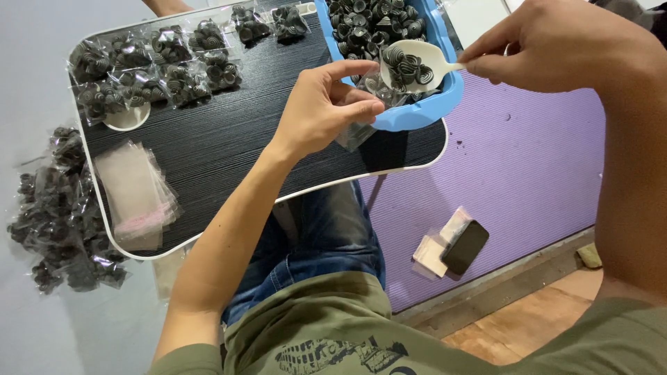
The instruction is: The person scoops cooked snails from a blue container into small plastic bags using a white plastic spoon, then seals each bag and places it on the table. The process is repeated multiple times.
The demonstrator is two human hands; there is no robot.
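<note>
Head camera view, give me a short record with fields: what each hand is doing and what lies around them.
left hand: left hand pinches a small clear bag open at the edge of the blue tray
right hand: right hand holds a white spoon loaded with small black ridged pieces above the bag
tray contents: more of the same black pieces
surface: black lap table
on table: filled bags in rows at the far left, stack of empty clear bags
beside table: heap of filled bags on the left
on purple mat: dark phone

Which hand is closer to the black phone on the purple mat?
Left. The left hand is over the black tray table, up-left of the phone; the right hand holds the spoon farther up.
</note>
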